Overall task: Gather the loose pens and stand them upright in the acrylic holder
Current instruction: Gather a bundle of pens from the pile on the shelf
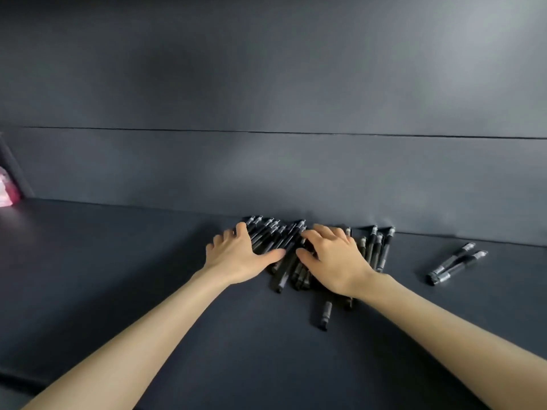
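A heap of slim black pens with pale banded ends (288,247) is seen at the far edge of a dark grey matte tabletop (118,276), close against a dark grey panelled wall (266,84). The pens are laid mostly side by side, slanting, with several crossed over one another. The left hand (239,257) is laid on the left side of the heap, its fingers spread and lightly bent and its thumb stretched across the barrels; nothing is gripped. The right hand (334,258) is pressed palm-down on the right side of the heap, its fingers splayed and nothing enclosed. The two thumbs are brought near each other over the middle of the heap.

Just beside the right hand, a few more upright-slanting black pens (376,250) are left uncovered. One short black pen (325,315) is found nearer the person, below the heap. A pair of black pens (455,263) lies well apart to the right. At the left edge, a blurred pink object (6,187) is partly visible.
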